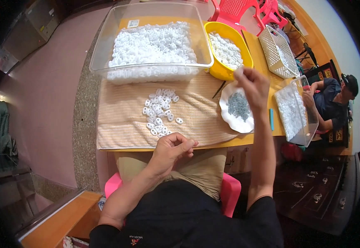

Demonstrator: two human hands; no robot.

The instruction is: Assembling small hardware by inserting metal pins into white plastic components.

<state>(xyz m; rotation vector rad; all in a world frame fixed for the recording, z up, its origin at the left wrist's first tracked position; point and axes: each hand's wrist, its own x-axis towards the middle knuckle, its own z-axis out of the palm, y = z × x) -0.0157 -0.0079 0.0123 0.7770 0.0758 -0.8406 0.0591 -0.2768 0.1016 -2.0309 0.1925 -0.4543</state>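
white two-holed pieces (158,108) lie loosely heaped on the towel (120,111); from afar i see the right hand (254,86) pinching a small white piece (238,73) near the yellow basin (247,53), left hand (169,150) closed, contents unclear.

Black short-sleeved shirt (188,219), small emblem (136,242), khaki trousers (207,167)

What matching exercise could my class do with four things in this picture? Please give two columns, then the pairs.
Things:
1. Basin
2. Wavy-rimmed dish
3. Loose two-holed pieces
4. Right hand

Places, colours, states:
A. Scattered on the beige towel
B. Raised above the table's right side
C. Yellow
D. White, holding small grey bits

Pairs: 1-C, 2-D, 3-A, 4-B
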